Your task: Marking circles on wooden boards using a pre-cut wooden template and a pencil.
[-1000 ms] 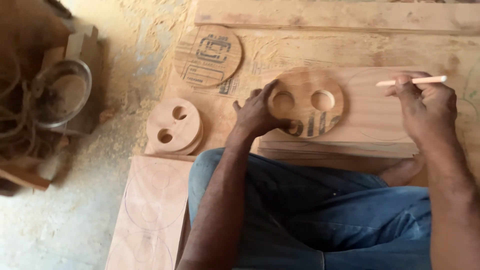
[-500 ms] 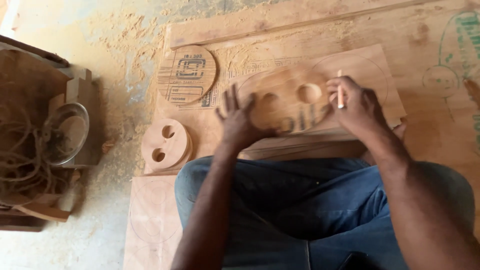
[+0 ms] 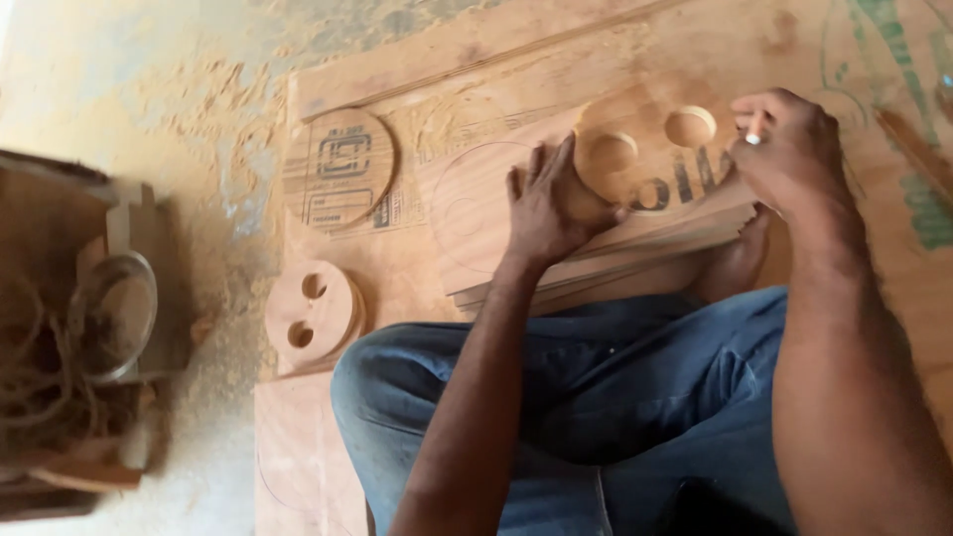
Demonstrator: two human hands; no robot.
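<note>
Wooden disc [image 3: 650, 159] slid rightward under both hands.

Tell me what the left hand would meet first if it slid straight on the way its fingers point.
Probably the two-hole disc: the left hand points up and right, and its fingertips already lie at the disc's near edge.

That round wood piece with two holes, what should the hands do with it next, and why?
Probably trace around it. The left hand presses the round template flat on the plywood sheet, and the right hand holds a pencil at its right edge. A drawn circle already shows on the sheet beside it, so running the pencil along the rim seems the likely small move.
</note>
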